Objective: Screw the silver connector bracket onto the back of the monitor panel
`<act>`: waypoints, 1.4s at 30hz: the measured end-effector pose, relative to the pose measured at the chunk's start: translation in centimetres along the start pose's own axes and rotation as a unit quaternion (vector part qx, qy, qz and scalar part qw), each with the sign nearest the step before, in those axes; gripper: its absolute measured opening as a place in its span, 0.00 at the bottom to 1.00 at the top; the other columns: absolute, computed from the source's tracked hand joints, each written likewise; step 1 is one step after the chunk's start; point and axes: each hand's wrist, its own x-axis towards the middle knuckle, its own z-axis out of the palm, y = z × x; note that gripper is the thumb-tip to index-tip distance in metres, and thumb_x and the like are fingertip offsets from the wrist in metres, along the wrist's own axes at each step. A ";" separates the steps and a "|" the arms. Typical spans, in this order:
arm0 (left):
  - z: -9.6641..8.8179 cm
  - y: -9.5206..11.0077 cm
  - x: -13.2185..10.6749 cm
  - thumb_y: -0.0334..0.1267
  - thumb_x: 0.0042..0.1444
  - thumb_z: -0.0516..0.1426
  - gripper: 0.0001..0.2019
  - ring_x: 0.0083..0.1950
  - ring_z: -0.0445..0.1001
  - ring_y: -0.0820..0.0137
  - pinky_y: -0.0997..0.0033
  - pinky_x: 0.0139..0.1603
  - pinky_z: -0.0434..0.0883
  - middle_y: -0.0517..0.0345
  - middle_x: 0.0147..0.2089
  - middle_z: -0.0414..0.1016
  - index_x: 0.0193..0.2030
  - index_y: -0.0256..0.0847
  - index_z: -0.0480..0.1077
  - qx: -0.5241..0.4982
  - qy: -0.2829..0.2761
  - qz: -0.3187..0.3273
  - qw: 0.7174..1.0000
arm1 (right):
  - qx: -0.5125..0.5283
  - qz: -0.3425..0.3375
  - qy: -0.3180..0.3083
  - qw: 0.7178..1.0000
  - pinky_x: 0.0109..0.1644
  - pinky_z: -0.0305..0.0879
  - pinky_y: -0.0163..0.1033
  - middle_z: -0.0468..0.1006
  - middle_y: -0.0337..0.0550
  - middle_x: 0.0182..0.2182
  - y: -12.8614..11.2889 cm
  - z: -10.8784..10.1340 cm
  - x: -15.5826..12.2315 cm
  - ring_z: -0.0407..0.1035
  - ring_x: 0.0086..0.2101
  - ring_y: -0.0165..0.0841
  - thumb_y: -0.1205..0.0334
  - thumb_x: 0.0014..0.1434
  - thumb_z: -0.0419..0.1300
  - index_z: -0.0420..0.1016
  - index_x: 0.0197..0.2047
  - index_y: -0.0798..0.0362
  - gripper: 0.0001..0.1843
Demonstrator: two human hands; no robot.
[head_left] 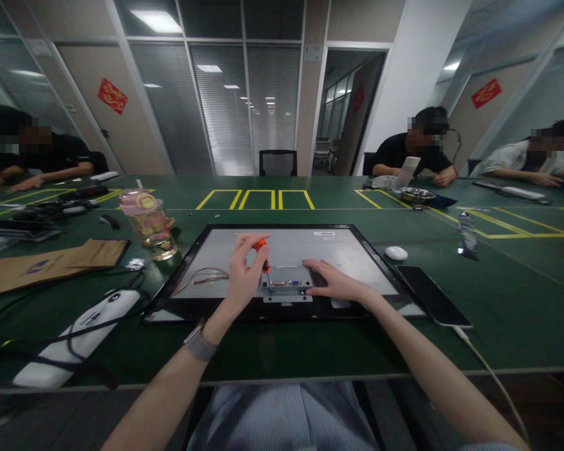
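A flat display panel (357, 247) with a black frame and grey metal back lies on the green table before me. Near its front edge sits a metal bracket (286, 290) with a row of connector ports. My left hand (245, 266), a watch on its wrist, is closed around an orange and black screwdriver (264, 255). The screwdriver points down, its tip at the left part of the bracket. Spread over the bracket's right side, my right hand (331, 280) rests with fingers stretched out. A few thin wires (202, 275) run across the panel at the left.
Left of the panel stand a drink bottle (150, 222), a brown paper bag (56, 263) and a white device (82, 338) with black cables. To the right lie a phone (430, 294) and a white earbud case (396, 253). Other people sit across the table, near a metal bowl (417, 195).
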 end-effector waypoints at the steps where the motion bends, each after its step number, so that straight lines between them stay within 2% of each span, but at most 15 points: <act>1: 0.0 0.1 0.0 0.38 0.62 0.52 0.12 0.45 0.71 0.70 0.67 0.49 0.69 0.54 0.44 0.73 0.48 0.44 0.73 -0.012 -0.011 -0.005 1.000 | -0.001 0.001 -0.001 1.000 0.70 0.38 0.54 0.56 0.50 0.66 -0.1 0.0 0.0 0.49 0.65 0.43 0.38 0.55 0.56 0.52 0.66 0.49 0.43; 3: 0.0 0.2 -0.2 0.37 0.65 0.48 0.15 0.47 0.72 0.69 0.65 0.51 0.69 0.53 0.48 0.74 0.53 0.45 0.70 -0.039 -0.029 -0.023 0.999 | -0.001 0.006 0.000 1.000 0.70 0.39 0.53 0.57 0.50 0.66 -0.2 -0.1 -0.1 0.49 0.65 0.44 0.38 0.55 0.57 0.52 0.66 0.50 0.43; 6: 0.0 0.1 -0.2 0.38 0.64 0.50 0.15 0.45 0.73 0.70 0.66 0.49 0.69 0.52 0.46 0.75 0.56 0.44 0.68 -0.048 -0.024 -0.044 0.998 | 0.004 0.009 0.001 1.000 0.70 0.39 0.53 0.57 0.50 0.65 -0.2 -0.1 -0.1 0.50 0.65 0.45 0.38 0.54 0.57 0.53 0.66 0.50 0.42; 11: 0.1 -0.3 0.0 0.38 0.57 0.58 0.10 0.40 0.69 0.71 0.68 0.45 0.69 0.55 0.41 0.71 0.45 0.43 0.74 -0.004 0.003 -0.004 1.000 | -0.003 0.000 -0.001 1.000 0.70 0.37 0.53 0.56 0.51 0.66 0.3 0.2 0.1 0.50 0.65 0.43 0.38 0.55 0.57 0.52 0.66 0.51 0.43; 16: -0.1 0.1 -0.1 0.38 0.65 0.48 0.14 0.47 0.71 0.69 0.65 0.51 0.67 0.53 0.47 0.74 0.52 0.44 0.71 -0.039 -0.029 -0.011 0.999 | -0.005 -0.010 0.007 1.000 0.70 0.37 0.54 0.57 0.50 0.66 0.6 0.4 0.2 0.50 0.65 0.43 0.38 0.55 0.56 0.52 0.67 0.50 0.42; 19: -0.1 0.2 -0.2 0.38 0.65 0.48 0.16 0.48 0.73 0.68 0.65 0.52 0.68 0.52 0.47 0.76 0.56 0.43 0.68 -0.060 -0.028 -0.037 0.997 | -0.005 -0.011 0.007 1.000 0.70 0.39 0.54 0.57 0.50 0.66 0.5 0.3 0.1 0.50 0.65 0.43 0.37 0.55 0.56 0.52 0.67 0.49 0.43; 25: 0.0 -0.2 0.0 0.38 0.58 0.57 0.09 0.41 0.70 0.70 0.68 0.46 0.68 0.55 0.41 0.71 0.45 0.42 0.74 -0.009 0.000 -0.005 1.000 | -0.006 -0.006 0.006 1.000 0.70 0.38 0.53 0.57 0.50 0.66 0.5 0.3 0.1 0.50 0.65 0.42 0.37 0.55 0.56 0.51 0.67 0.50 0.43; 32: -0.1 0.3 -0.1 0.38 0.65 0.47 0.15 0.49 0.72 0.68 0.64 0.53 0.66 0.53 0.46 0.75 0.52 0.43 0.70 -0.049 -0.020 -0.025 0.998 | -0.006 0.001 0.005 1.000 0.70 0.38 0.53 0.56 0.51 0.66 0.3 0.2 0.0 0.50 0.65 0.43 0.37 0.55 0.56 0.50 0.67 0.51 0.44; 35: -0.1 0.2 -0.2 0.39 0.64 0.50 0.14 0.44 0.73 0.69 0.65 0.50 0.68 0.54 0.42 0.75 0.53 0.42 0.69 -0.053 -0.018 -0.040 0.998 | -0.008 -0.002 0.004 1.000 0.70 0.37 0.52 0.56 0.52 0.66 0.4 0.2 0.0 0.50 0.65 0.42 0.37 0.55 0.56 0.51 0.67 0.52 0.44; 38: 0.1 0.0 -0.1 0.40 0.61 0.54 0.12 0.39 0.70 0.71 0.68 0.45 0.68 0.56 0.38 0.71 0.48 0.42 0.72 -0.017 0.005 -0.025 1.000 | -0.013 -0.002 0.004 1.000 0.70 0.38 0.52 0.55 0.53 0.66 0.6 0.4 0.1 0.50 0.65 0.42 0.37 0.55 0.56 0.51 0.67 0.53 0.45; 40: 0.1 0.0 -0.1 0.40 0.59 0.56 0.10 0.38 0.68 0.71 0.69 0.44 0.67 0.57 0.38 0.69 0.45 0.42 0.73 0.011 0.032 -0.013 0.999 | -0.015 -0.005 0.010 1.000 0.70 0.39 0.53 0.56 0.53 0.66 0.7 0.5 0.2 0.50 0.65 0.42 0.37 0.55 0.56 0.51 0.67 0.52 0.44; 42: 0.1 0.0 0.0 0.40 0.60 0.55 0.10 0.41 0.69 0.70 0.69 0.45 0.67 0.56 0.40 0.69 0.45 0.42 0.73 0.018 0.035 -0.012 0.999 | -0.013 -0.007 0.014 1.000 0.70 0.40 0.53 0.57 0.53 0.66 0.8 0.5 0.2 0.50 0.65 0.43 0.37 0.55 0.57 0.52 0.67 0.52 0.44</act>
